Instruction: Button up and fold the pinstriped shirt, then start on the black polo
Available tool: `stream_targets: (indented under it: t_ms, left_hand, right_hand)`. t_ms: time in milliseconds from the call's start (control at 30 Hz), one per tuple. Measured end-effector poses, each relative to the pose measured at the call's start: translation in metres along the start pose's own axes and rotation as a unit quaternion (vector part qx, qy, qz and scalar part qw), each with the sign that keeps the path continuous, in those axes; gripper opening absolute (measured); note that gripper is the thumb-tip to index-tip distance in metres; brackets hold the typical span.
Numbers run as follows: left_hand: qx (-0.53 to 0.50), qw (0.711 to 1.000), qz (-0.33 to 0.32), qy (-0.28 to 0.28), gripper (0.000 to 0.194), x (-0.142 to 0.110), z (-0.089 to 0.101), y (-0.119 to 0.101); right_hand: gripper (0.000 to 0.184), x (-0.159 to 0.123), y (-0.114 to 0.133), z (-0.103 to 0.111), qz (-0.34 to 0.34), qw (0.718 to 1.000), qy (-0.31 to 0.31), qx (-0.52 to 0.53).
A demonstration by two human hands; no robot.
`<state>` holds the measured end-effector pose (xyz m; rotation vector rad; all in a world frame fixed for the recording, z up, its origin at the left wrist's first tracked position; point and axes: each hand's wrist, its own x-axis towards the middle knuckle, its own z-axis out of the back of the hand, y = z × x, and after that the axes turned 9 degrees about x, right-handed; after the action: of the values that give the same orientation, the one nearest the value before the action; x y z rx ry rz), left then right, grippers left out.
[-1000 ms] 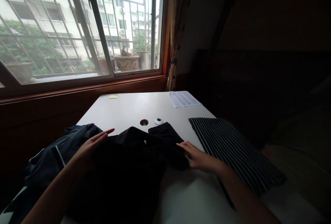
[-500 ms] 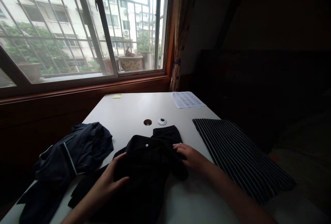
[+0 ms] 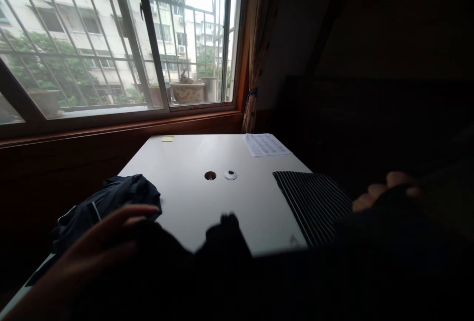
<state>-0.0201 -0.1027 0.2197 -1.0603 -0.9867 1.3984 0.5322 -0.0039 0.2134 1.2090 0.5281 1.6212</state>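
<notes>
A black shirt (image 3: 229, 281) is spread across the front of the view, partly raised and mostly lost in shadow. At the far right, my right hand (image 3: 388, 191) grips its cloth, with curled fingers showing over the dark fabric. Over on the left, my left hand (image 3: 107, 239) has its fingers stretched out and its thumb apart, beside or against the shirt; motion blurs it a little. Behind that hand lies a crumpled dark navy garment (image 3: 129, 192) with light piping. A black-and-white striped cloth (image 3: 311, 202) lies flat on the right, its near part covered by the shirt.
The white table (image 3: 185, 158) has a round hole (image 3: 210, 176) with a white cap (image 3: 230, 175) beside it. Printed sheets (image 3: 268, 144) lie at the back right and a yellow note (image 3: 168, 139) at the back left. A barred window (image 3: 111, 39) stands behind.
My right hand has swung far to the right and closed on the shirt, pulling it up off the table. My left hand has shifted left.
</notes>
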Motion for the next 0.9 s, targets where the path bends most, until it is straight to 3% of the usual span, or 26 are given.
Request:
stream_targets:
  t_ms: [33,100,167,300,400,500,600,700,733,833,900]
  left_hand:
    - [0.02,0.998,-0.026,-0.047,0.059,0.013,0.01,-0.014]
    - [0.061,0.983,-0.098,-0.145,0.066,0.05,0.025,-0.037]
    - [0.136,0.959,-0.183,-0.169,0.053,0.094,0.033,-0.051]
    - [0.299,0.884,-0.276,-0.231,0.035,0.17,0.037,-0.044]
    - [0.332,0.876,-0.277,-0.213,0.045,0.193,0.029,-0.013]
    - [0.355,0.879,-0.262,-0.18,0.043,0.184,0.016,0.029]
    - [0.411,0.874,-0.242,-0.09,0.037,0.15,0.004,0.074]
    - [0.403,0.898,-0.175,-0.013,0.039,0.099,-0.007,0.111]
    - [0.388,0.91,-0.144,0.011,0.04,0.081,-0.01,0.12]
    - [0.293,0.951,-0.056,0.075,0.046,0.034,-0.025,0.14]
    - [0.235,0.967,-0.021,0.099,0.056,0.014,-0.038,0.148]
  right_hand:
    - [0.055,0.016,0.012,0.003,-0.006,0.997,-0.058,0.045]
    - [0.04,0.052,0.033,-0.007,0.004,0.993,-0.102,0.051]
    - [0.039,0.089,0.046,-0.035,-0.011,0.987,-0.161,0.014]
    - [0.033,0.143,0.029,-0.109,0.089,0.988,-0.117,-0.053]
    - [0.036,0.146,-0.004,-0.154,0.109,0.992,-0.028,-0.055]
    - [0.026,0.112,-0.025,-0.182,0.108,0.989,0.031,-0.091]
    - [0.02,0.053,-0.023,-0.193,0.07,0.975,0.197,-0.073]
    - [0.025,-0.01,-0.006,-0.197,0.056,0.919,0.39,0.024]
    - [0.031,-0.03,-0.001,-0.199,0.06,0.904,0.421,0.044]
    - [0.064,-0.077,0.006,-0.215,0.107,0.892,0.439,0.026]
    - [0.063,-0.096,0.002,-0.232,0.154,0.892,0.423,-0.035]
